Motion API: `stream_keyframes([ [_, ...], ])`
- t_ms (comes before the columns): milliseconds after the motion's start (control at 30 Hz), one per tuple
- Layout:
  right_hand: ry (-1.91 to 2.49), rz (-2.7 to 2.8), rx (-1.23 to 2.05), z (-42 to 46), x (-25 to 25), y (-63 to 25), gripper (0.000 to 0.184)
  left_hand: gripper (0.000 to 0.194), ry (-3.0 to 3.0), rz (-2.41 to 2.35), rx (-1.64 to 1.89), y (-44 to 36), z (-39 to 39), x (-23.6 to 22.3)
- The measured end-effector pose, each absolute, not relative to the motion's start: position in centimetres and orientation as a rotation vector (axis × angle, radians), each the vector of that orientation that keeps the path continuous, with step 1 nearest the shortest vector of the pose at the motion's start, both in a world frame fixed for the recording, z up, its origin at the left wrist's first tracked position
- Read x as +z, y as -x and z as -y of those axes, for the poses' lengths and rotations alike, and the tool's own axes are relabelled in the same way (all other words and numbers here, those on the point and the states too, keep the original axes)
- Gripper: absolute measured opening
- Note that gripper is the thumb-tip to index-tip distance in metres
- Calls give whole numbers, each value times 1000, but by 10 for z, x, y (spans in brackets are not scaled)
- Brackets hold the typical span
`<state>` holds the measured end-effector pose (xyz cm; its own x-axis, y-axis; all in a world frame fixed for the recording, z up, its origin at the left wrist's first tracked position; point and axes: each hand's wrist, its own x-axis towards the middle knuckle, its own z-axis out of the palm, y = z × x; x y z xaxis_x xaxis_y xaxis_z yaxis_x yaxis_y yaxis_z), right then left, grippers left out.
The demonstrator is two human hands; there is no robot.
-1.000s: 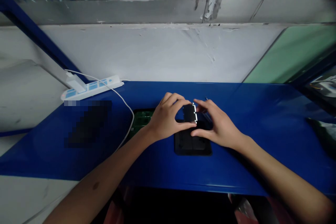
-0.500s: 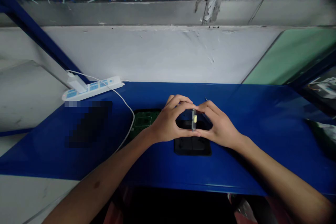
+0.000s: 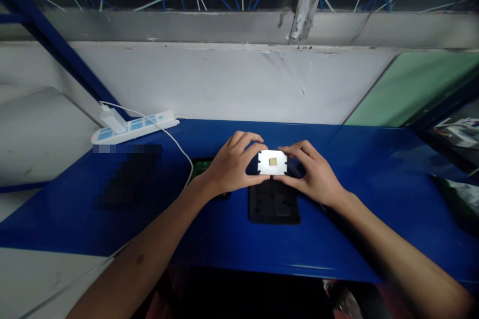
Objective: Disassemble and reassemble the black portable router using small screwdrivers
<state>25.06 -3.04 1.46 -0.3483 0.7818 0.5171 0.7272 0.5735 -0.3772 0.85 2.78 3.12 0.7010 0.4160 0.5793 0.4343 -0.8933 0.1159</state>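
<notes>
Between both hands is a small silvery metal plate (image 3: 264, 164) with notched side edges and a yellowish square pad (image 3: 273, 161) at its middle. My left hand (image 3: 234, 162) grips the plate's left part between thumb and fingers. On the opposite side, my right hand (image 3: 312, 169) pinches its right part the same way. The plate is held above a black plastic cover (image 3: 274, 204) lying on the blue table. Partly hidden behind my left hand and forearm is a green circuit board (image 3: 201, 167) in a black housing.
A white power strip (image 3: 134, 128) with a plugged-in charger stands at the table's back left. Its white cable (image 3: 179, 147) runs forward past the circuit board. A pixelated dark patch (image 3: 129, 177) covers something at left. The blue table (image 3: 224, 244) meets a white wall behind.
The plate has been turned over, from its dark face, through edge-on, to its silvery face with the yellowish pad. Both hands stay around it, and the view has tilted up slightly.
</notes>
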Motion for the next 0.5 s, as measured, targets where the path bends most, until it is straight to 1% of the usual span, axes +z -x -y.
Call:
stream_keyframes([
  [267,1175,2120,22,28,16,-254,55,50,2872,782,-980,-9,-29,30],
  [500,1168,2118,13,30,17,-252,54,50,2887,811,-947,-9,-28,31],
])
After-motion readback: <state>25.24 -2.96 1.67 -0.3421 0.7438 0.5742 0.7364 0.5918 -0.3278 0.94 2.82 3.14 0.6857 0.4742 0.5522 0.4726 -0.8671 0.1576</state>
